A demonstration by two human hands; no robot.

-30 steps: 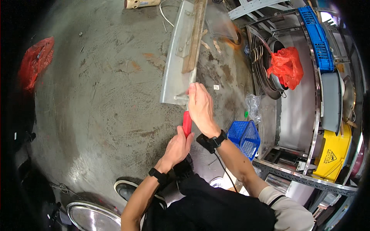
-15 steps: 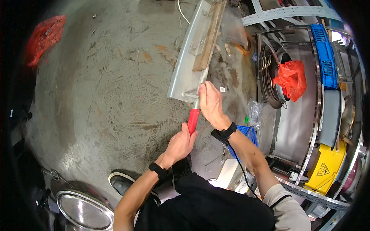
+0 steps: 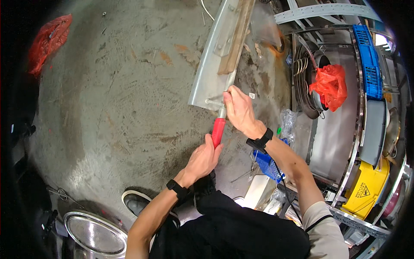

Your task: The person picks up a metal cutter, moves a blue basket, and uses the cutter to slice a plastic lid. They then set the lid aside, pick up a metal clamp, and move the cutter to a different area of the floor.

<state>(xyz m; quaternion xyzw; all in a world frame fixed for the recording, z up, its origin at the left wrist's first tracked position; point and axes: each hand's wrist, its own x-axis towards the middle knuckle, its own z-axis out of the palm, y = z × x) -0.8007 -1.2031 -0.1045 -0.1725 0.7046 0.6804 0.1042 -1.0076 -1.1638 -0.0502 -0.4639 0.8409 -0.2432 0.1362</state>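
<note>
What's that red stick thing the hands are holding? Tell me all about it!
It is a screwdriver with a smooth red handle, plastic by its look, and a thin grey metal shaft. It points up and away from the person, slightly tilted. The left hand wraps the bottom of the handle. The right hand pinches the shaft near the top. Its tip meets the lower edge of a long shiny metal panel lying on the concrete floor; the tip itself is hidden.

Two red bags point(image 3: 51, 41) point(image 3: 330, 84), two blue crates point(image 3: 368, 64) point(image 3: 268, 163)
</note>
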